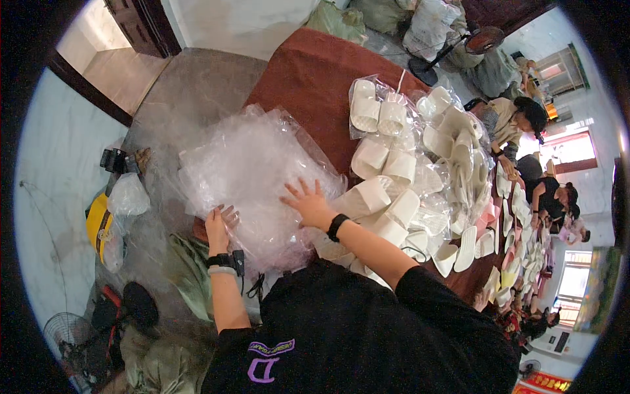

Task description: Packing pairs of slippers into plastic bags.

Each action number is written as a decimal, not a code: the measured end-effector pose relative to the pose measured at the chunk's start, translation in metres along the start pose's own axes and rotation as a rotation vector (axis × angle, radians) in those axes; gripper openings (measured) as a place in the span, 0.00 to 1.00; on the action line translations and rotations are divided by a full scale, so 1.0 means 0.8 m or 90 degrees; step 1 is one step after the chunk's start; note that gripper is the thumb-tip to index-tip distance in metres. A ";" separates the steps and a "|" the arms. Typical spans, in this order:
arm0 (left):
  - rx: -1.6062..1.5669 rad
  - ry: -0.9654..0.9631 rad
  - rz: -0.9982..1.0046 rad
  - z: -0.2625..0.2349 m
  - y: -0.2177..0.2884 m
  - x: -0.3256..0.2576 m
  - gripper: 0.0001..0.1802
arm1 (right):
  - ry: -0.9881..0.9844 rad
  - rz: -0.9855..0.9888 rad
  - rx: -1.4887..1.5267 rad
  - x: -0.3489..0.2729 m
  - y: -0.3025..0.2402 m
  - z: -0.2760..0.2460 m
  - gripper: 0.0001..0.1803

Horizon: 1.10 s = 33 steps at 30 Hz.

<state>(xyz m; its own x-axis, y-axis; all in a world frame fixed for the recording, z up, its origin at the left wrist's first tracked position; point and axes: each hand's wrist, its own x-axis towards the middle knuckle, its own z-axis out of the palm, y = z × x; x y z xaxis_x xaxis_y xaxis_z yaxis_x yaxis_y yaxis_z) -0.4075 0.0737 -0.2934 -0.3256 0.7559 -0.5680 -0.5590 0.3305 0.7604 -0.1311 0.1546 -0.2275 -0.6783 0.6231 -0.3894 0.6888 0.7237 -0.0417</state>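
Observation:
A large heap of clear plastic bags (pixel 243 164) lies at the near left end of a table. My right hand (pixel 310 205) rests palm down on the heap, its fingers spread and holding nothing. At the heap's near left edge, my left hand (pixel 218 231) has its fingers bent around the film, partly seen through it. Just right of my right hand, cream slide slippers (pixel 371 196) are piled, many of them inside clear bags. One bagged pair of slippers (pixel 379 108) sits on the far side of that pile.
A reddish-brown cloth (pixel 298 75) covers the table. Several people (pixel 518 118) sit along its right side by more slippers. Stuffed sacks (pixel 426 29) and a standing fan (pixel 484 41) are beyond it. Another fan (pixel 69 331) and a yellow bag (pixel 98 220) are at left.

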 end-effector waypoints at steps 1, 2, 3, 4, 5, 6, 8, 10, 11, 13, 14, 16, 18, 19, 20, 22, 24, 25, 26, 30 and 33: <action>0.016 -0.008 -0.010 -0.002 -0.002 0.004 0.22 | -0.014 -0.004 0.043 0.000 0.013 0.003 0.58; 0.017 -0.006 -0.015 -0.003 -0.005 0.006 0.22 | -0.019 -0.004 0.047 0.001 0.019 0.007 0.58; 0.006 -0.013 -0.016 -0.007 -0.009 0.010 0.22 | -0.006 -0.010 0.080 0.003 0.024 0.008 0.59; -0.005 -0.022 -0.015 -0.007 -0.009 0.011 0.23 | 0.008 -0.015 0.112 0.002 0.026 0.009 0.60; -0.003 -0.022 -0.017 -0.020 -0.009 0.015 0.23 | 0.008 -0.013 0.115 0.002 0.023 0.009 0.60; 0.231 0.083 0.134 -0.065 -0.011 0.018 0.26 | 0.013 -0.047 0.147 0.011 0.009 0.002 0.60; 0.655 0.216 0.335 -0.002 0.004 -0.005 0.37 | 0.003 -0.004 0.181 -0.002 0.027 0.016 0.60; 0.746 0.315 0.583 0.051 0.034 -0.048 0.43 | 0.061 -0.015 0.203 -0.012 0.024 0.008 0.59; 0.866 0.289 0.622 0.079 0.058 -0.073 0.46 | 0.082 -0.015 0.213 -0.018 0.027 0.011 0.59; 1.017 0.163 0.535 0.086 0.065 -0.081 0.59 | 0.117 -0.004 0.225 -0.030 0.020 0.012 0.58; 1.017 0.159 0.540 0.100 0.062 -0.080 0.59 | 0.149 0.010 0.237 -0.040 0.019 0.013 0.58; 1.216 -0.056 0.320 0.136 0.060 -0.085 0.68 | 0.185 0.055 0.245 -0.068 0.026 0.032 0.57; 1.220 -0.074 0.271 0.130 0.042 -0.059 0.72 | 0.022 0.170 0.206 -0.107 0.038 0.047 0.54; 1.221 -0.089 0.218 0.127 0.033 -0.048 0.75 | 0.026 0.175 0.209 -0.126 0.042 0.051 0.54; 1.225 -0.094 0.222 0.119 0.025 -0.040 0.75 | 0.000 0.142 0.164 -0.145 0.044 0.056 0.53; 1.226 -0.114 0.133 0.117 0.012 -0.031 0.76 | -0.024 0.124 0.126 -0.176 0.048 0.061 0.53; 1.233 -0.123 0.141 0.119 0.000 -0.025 0.76 | -0.021 0.105 0.122 -0.200 0.049 0.066 0.52; 1.233 -0.123 0.144 0.121 -0.005 -0.024 0.76 | 0.060 0.128 0.125 -0.211 0.046 0.073 0.50; 1.239 -0.132 0.149 0.123 -0.010 -0.023 0.76 | 0.062 0.138 0.130 -0.223 0.044 0.077 0.50; 1.232 -0.122 0.143 0.130 -0.016 -0.022 0.77 | 0.117 0.127 0.225 -0.263 0.042 0.061 0.47; 1.226 -0.120 0.144 0.141 -0.005 -0.024 0.77 | 0.201 0.071 0.374 -0.270 0.056 0.042 0.44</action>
<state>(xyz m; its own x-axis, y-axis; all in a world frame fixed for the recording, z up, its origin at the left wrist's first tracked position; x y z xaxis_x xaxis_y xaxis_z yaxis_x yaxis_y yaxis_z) -0.3134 0.1217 -0.2500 -0.1136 0.8645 -0.4896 0.9658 0.2118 0.1498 0.0547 0.0423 -0.1758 -0.5751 0.8067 -0.1361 0.7236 0.4241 -0.5446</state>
